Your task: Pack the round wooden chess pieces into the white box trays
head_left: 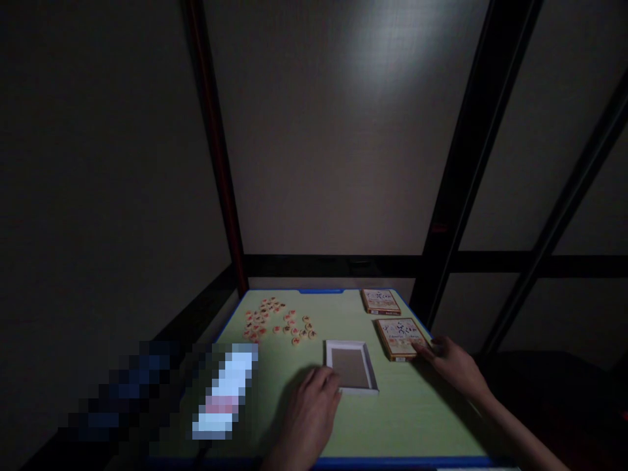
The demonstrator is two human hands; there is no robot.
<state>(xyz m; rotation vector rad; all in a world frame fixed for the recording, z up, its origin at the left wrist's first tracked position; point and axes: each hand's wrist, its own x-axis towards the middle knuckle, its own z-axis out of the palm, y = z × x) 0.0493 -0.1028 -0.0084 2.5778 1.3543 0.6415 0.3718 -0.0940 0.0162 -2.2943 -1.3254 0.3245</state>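
My left hand (314, 409) is at the near left corner of a shallow open cardboard box (350, 367) with white walls and a bare brown bottom. Its bent fingers are closed over that box's left edge. My right hand (454, 366) grips the right edge of a flat printed Chinese chess box (396, 332), which lies with its illustrated face up. Part of the fingers on that side is hidden. Round Chinese chess pieces (258, 320) with red and dark markings lie scattered at the table's far left.
A second printed box (381, 301) lies at the far right of the green, blue-edged table (275, 412). On the left is a pixelated bright object (228, 386). A pale panelled wall (333, 163) with dark frames rises behind the table.
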